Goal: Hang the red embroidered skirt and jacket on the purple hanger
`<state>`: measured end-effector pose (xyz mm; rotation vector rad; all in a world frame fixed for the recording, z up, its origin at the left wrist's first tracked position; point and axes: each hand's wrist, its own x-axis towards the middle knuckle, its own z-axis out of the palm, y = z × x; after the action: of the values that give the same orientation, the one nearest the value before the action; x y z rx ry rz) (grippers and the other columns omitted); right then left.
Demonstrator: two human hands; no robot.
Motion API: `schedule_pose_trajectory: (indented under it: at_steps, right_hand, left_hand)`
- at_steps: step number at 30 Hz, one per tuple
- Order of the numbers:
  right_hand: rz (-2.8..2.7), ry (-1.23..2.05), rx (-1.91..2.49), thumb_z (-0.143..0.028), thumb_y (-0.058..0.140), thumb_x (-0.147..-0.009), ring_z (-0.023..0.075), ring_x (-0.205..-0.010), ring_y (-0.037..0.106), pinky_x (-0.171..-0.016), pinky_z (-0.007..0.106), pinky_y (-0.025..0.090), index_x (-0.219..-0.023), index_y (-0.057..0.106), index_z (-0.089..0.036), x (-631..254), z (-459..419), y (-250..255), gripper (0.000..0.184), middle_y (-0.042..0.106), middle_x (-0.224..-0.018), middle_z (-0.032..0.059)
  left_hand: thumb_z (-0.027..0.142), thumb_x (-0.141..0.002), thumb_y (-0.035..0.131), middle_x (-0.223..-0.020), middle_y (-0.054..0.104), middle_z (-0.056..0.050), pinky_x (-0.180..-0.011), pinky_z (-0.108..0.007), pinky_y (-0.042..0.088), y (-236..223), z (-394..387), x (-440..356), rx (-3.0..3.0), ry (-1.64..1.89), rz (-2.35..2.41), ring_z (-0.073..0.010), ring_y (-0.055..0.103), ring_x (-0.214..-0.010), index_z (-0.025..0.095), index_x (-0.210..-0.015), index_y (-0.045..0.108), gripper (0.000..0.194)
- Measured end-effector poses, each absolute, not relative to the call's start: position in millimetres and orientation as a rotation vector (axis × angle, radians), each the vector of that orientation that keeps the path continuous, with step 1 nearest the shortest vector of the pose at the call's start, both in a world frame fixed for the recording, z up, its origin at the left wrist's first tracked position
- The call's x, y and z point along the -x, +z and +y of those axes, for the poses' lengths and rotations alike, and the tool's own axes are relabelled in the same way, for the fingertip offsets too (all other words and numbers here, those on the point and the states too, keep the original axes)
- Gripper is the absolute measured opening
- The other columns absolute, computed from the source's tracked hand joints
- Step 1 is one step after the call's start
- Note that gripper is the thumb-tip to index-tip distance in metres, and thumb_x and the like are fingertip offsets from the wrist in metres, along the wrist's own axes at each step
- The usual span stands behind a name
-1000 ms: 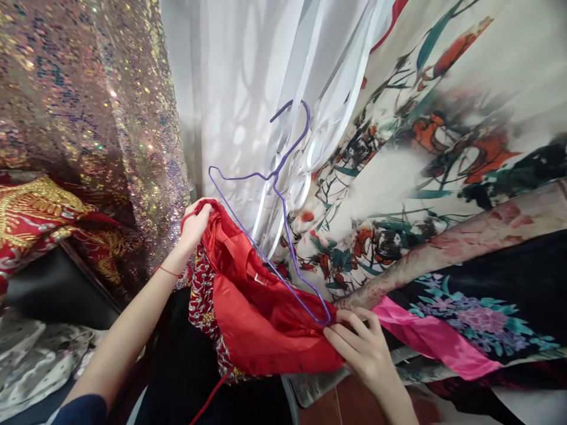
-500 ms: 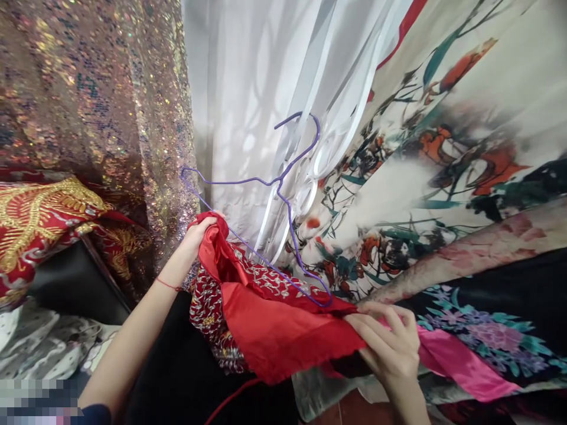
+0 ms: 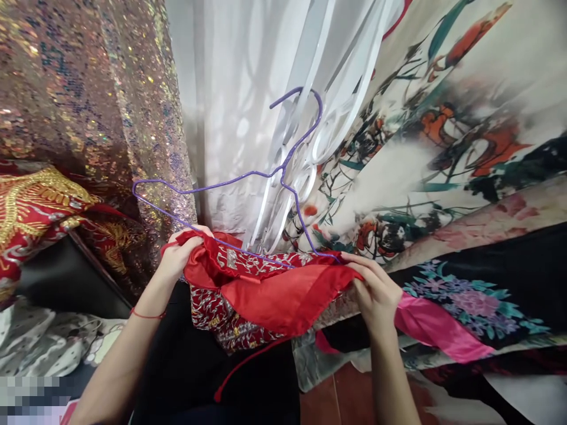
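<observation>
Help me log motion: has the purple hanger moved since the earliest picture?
Yes, leftward: the left corner of the purple hanger now overlaps the sequined fabric; at first it stood right of that fabric's edge.

Site: clothes storage or dressing area; home or shop, cannot tell. Evidence: sequined cloth point(image 3: 146, 118) hanging beside white drapery point(image 3: 225, 88); floral-print fabric point(image 3: 398, 153); black flowered cloth point(image 3: 527, 260); gold-embroidered red cloth point(image 3: 39, 206); 1 purple hanger point(image 3: 284, 167). Floor point(image 3: 319, 398): reddish-brown tile.
</observation>
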<state>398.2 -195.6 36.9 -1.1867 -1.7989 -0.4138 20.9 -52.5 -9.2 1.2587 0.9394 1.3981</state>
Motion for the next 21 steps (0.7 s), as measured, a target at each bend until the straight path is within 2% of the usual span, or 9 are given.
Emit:
schedule_pose_trajectory:
  at_steps: [10,16,19,21]
  right_hand:
    - [-1.628,-0.424,1.145,-0.018,0.058,-0.094,0.0202,-0.088,0.074,-0.081,0.035,0.059,-0.087,0.073,-0.022,-357.7,-167.7,69.9,0.017,0.078,-0.100,0.0070]
    - [-1.582,-0.359,1.085,-0.024,0.054,-0.098,0.0211,-0.089,0.074,-0.084,0.037,0.059,-0.088,0.071,-0.021,-314.6,-139.5,77.0,0.020,0.078,-0.095,0.0080]
    - [-1.663,-0.311,1.120,-0.028,0.051,-0.100,0.0176,-0.079,0.073,-0.077,0.030,0.058,-0.092,0.067,-0.020,-304.5,-128.8,72.9,0.020,0.076,-0.088,0.0054]
    - [-1.664,-0.284,1.162,-0.031,0.050,-0.101,0.0154,-0.069,0.070,-0.067,0.026,0.055,-0.101,0.063,-0.020,-303.0,-125.2,69.1,0.017,0.074,-0.085,0.0034]
  left_hand:
    - [0.037,-0.067,0.068,-0.077,0.073,-0.006,-0.080,-0.037,0.057,-5.9,-87.1,-23.8,-1.493,1.420,1.088,-0.0244,0.067,-0.076,0.021,-0.068,0.072,0.016]
    - [0.037,-0.072,0.067,-0.086,0.074,-0.004,-0.083,-0.032,0.054,-12.6,-82.8,-26.3,-1.392,1.515,1.149,-0.0221,0.067,-0.081,0.021,-0.075,0.073,0.017]
    - [0.040,-0.074,0.065,-0.087,0.073,-0.004,-0.077,-0.031,0.054,-10.2,-75.1,-26.6,-1.355,1.520,1.143,-0.0214,0.066,-0.080,0.021,-0.079,0.073,0.021]
    - [0.040,-0.075,0.064,-0.088,0.073,-0.004,-0.075,-0.030,0.054,-5.6,-71.1,-28.0,-1.348,1.502,1.121,-0.0208,0.066,-0.079,0.021,-0.081,0.073,0.022]
